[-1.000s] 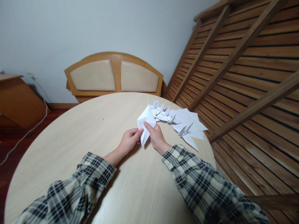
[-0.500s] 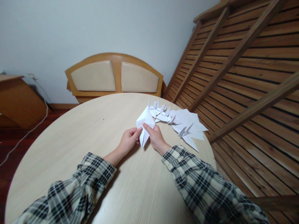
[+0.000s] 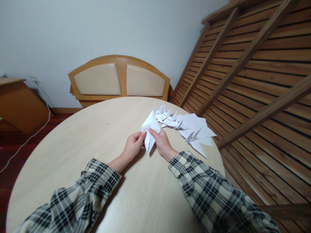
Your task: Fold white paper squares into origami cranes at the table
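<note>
Left hand [image 3: 133, 145] and right hand [image 3: 164, 143], I pinched the folded paper [image 3: 151, 123]; it seemed light, easily creased, best held by its edges.

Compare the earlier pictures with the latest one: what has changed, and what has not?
The paper has shifted very slightly to the left and towards the person; the left hand has also moved slightly left. Nothing was picked up or let go: both it and the right hand still hold the paper. The cranes and sheets stayed put.
</note>
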Available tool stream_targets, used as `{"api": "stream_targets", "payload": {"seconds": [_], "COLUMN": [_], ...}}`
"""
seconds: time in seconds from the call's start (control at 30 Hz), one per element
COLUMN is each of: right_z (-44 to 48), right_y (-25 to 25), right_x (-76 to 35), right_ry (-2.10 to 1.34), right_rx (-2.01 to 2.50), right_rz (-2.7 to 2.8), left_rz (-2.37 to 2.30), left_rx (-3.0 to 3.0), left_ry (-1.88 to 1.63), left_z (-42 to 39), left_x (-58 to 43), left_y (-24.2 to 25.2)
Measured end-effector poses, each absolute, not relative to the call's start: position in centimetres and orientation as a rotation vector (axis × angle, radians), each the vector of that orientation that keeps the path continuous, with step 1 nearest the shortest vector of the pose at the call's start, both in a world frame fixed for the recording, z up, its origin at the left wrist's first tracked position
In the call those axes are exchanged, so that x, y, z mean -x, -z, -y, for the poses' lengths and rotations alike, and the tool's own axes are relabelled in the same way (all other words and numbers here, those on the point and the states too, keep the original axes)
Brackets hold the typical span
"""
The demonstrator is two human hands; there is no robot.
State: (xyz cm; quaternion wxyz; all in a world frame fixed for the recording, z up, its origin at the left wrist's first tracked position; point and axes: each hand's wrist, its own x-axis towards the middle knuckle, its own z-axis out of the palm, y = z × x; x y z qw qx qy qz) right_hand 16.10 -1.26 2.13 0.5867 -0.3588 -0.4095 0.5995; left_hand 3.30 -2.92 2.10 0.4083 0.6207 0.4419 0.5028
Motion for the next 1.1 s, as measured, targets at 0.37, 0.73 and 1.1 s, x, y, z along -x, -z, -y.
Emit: {"api": "stream_targets", "payload": {"seconds": [0.37, 0.73, 1.1], "right_z": [0.97, 0.98, 0.73], "right_y": [-1.40, -1.61, -1.54], "right_x": [-16.24, -16.36, -16.19], "right_ry": [-1.408, -1.388, -1.412], "right_rx": [0.847, 0.872, 0.882], "right_rz": [1.048, 1.065, 1.043], "left_rz": [-1.159, -1.162, -1.119], "left_rx": [-1.558, -1.529, -1.423], "left_ry": [-1.425, -1.406, -1.358], "left_z": [2.86, 2.70, 2.46], "left_x": [-3.03, -2.77, -3.04], "left_y": [-2.81, -2.63, -2.38]}}
